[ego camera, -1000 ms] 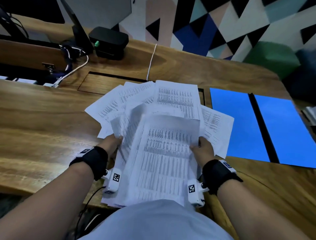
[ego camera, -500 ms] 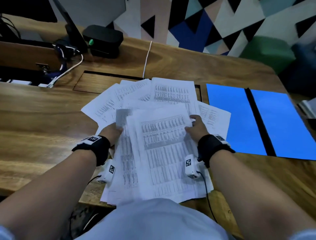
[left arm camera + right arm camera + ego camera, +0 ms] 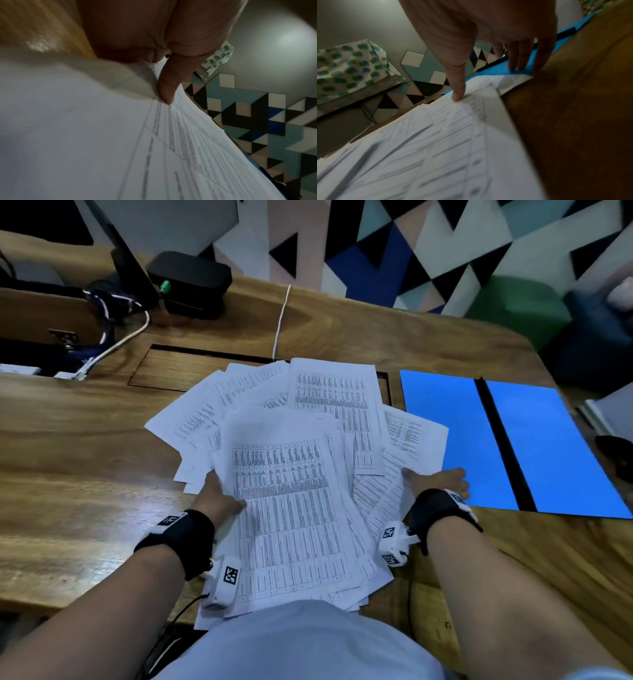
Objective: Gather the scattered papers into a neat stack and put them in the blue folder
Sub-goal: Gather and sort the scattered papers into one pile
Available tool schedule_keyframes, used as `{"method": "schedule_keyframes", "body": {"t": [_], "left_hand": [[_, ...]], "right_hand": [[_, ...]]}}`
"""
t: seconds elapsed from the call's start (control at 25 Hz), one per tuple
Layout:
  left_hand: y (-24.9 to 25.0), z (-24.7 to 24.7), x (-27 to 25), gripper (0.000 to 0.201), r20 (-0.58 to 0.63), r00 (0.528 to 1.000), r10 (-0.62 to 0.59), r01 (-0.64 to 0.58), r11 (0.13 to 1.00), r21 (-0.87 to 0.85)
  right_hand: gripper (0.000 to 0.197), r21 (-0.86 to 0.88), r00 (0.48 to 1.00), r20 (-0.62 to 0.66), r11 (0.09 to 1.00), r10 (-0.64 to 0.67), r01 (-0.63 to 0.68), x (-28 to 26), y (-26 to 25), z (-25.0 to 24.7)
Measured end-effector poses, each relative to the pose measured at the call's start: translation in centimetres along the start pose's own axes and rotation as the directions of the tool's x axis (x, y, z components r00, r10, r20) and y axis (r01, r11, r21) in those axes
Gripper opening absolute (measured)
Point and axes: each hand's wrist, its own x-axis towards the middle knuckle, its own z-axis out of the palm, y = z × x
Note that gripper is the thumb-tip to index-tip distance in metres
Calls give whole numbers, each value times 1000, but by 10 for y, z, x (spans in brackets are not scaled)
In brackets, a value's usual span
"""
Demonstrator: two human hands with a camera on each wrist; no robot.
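Many printed papers [image 3: 294, 481] lie fanned across the wooden worktop [image 3: 85, 474], long edges running away from the person. Left hand [image 3: 219, 498] pinches the pile's left edge with curled fingers [image 3: 167, 88]; right hand [image 3: 436, 479] lies flat and spread at the right edge. Nearest that right hand, the blue folder [image 3: 548, 446] lies open just beside the pile.

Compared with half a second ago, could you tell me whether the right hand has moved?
Yes. The right hand has slid right, off the top sheet, and now lies with its fingers on the blue folder's near left corner.
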Motion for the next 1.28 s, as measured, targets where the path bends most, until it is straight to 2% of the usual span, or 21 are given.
{"method": "schedule_keyframes", "body": {"t": [0.04, 0.08, 0.16, 0.2, 0.24, 0.32, 0.4, 0.52, 0.68, 0.76, 0.84, 0.92, 1.0, 1.08, 1.16, 1.2, 1.24, 1.28], "left_hand": [[-2, 2, 0, 77, 7, 1000, 10, -10, 1000, -5], [-6, 3, 2, 76, 8, 1000, 16, -16, 1000, -15], [-9, 3, 5, 76, 14, 1000, 19, -18, 998, -55], [-9, 4, 5, 75, 22, 1000, 18, -17, 998, -66], [-11, 4, 8, 74, 21, 1000, 23, -21, 996, -82], [-11, 4, 9, 72, 15, 1000, 27, -25, 994, -107], [-10, 5, 8, 68, 4, 999, 35, -34, 992, -118], [-7, 5, 5, 67, 7, 999, 43, -42, 990, -135], [-5, 8, -2, 65, -37, 999, 39, -45, 982, -182], [-3, 9, -7, 66, -50, 997, 57, -66, 977, -200], [-3, 8, -9, 78, -49, 995, 89, -99, 956, -278], [-4, 7, -14, 99, -43, 988, 150, -155, 919, -364], [-8, 8, -16, 101, -57, 973, 225, -230, 906, -356], [-13, 12, -15, 75, -61, 967, 249, -253, 892, -373], [-15, 17, -16, 50, -64, 976, 209, -217, 888, -406], [-12, 18, -20, 39, -69, 980, 186, -198, 891, -408], [-8, 16, -23, 28, -60, 982, 177, -186, 900, -395], [-3, 14, -27, 27, -36, 984, 177, -177, 906, -384]], "right_hand": [[103, 65, 998, 65, 998, 16, -20, 7, 2, 0], [100, 175, 991, 134, 984, 11, -35, 11, 4, 3], [74, 350, 967, 246, 936, -59, -32, 12, 1, 7], [57, 372, 960, 253, 928, -122, 19, 10, -3, 7], [46, 371, 957, 219, 924, -189, 98, 7, -6, 6], [36, 326, 943, 68, 900, -326, 288, -3, -15, -7], [31, 228, 884, -53, 856, -464, 463, -16, -24, -32], [27, 133, 791, -186, 783, -582, 607, -33, -36, -76], [27, 184, 673, -399, 665, -623, 724, -33, -53, -121], [30, 274, 606, -528, 556, -595, 784, -36, -61, -142], [24, 401, 580, -603, 421, -547, 814, -46, -67, -158], [20, 505, 573, -661, 278, -483, 817, -61, -68, -166], [24, 590, 597, -697, 156, -397, 792, -73, -65, -161], [31, 720, 700, -606, 115, -376, 685, -77, -57, -136], [38, 841, 833, -386, 220, -397, 494, -86, -40, -93], [36, 874, 885, -246, 305, -397, 379, -91, -29, -70], [33, 868, 922, -117, 413, -368, 275, -97, -19, -47], [30, 833, 946, -8, 522, -324, 186, -104, -9, -28]]}}
